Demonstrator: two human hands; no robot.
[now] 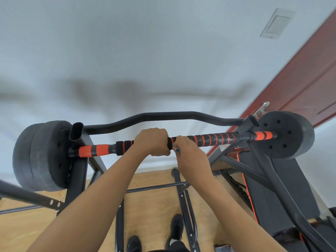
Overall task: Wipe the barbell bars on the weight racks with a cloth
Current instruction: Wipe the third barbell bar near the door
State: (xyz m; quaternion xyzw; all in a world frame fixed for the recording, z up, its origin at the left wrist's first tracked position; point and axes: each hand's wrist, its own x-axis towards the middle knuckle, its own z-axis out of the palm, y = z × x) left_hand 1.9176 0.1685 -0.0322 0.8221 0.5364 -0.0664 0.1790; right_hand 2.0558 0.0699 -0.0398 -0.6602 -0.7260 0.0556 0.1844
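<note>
Grip: left hand is closed knuckles-up over the middle of the barbell bar, fingers wrapped round it. Right hand sits just beside it, the two hands almost touching. Its fingertips are drawn together at the bar and pinch a dark scrap, bluish. Too little of the scrap shows to say whether it is the cloth. Both forearms are bare and reach up from the bottom of the view.

Bar: black with orange bands, and thin orange rings on the stretch right of the hands. It lies across the rack, right end higher in the view. Left weight plates are stacked dark grey discs on the left end. Right weight plate, with a ring of holes, is on the right end.

Rack: black left upright stands just inside the left plates, with a curved black crossbar behind the barbell bar. Black bench with red edging is at right.

Surroundings: wooden floor below, black shoes between the frame tubes. White wall behind, reddish-brown door at upper right.
</note>
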